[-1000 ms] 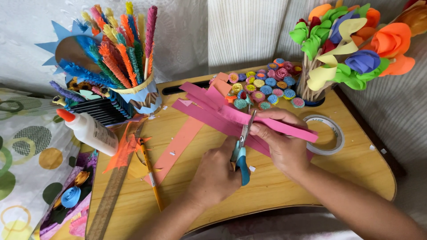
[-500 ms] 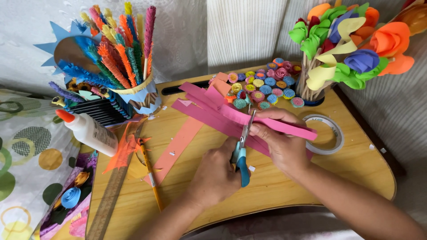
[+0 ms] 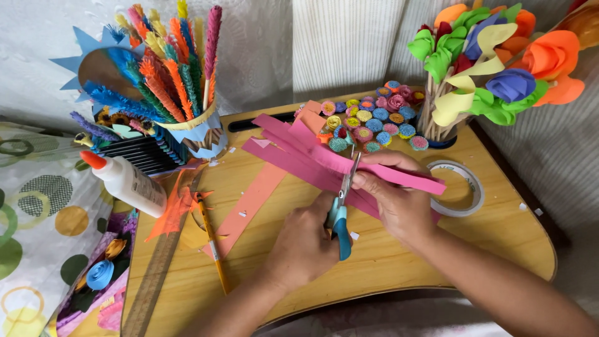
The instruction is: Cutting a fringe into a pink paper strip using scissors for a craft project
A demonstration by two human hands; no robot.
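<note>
My left hand grips blue-handled scissors, whose blades point away from me into a bundle of pink paper strips. My right hand holds those strips down on the wooden lap table, fingers pinched over them just right of the blades. The strips fan out to the upper left. A salmon paper strip lies flat below them.
A glue bottle, pencil, wooden ruler and orange paper scrap lie at left. A cup of fringed paper sticks stands behind. Several rolled paper discs, a paper-flower bouquet and a tape roll are at right.
</note>
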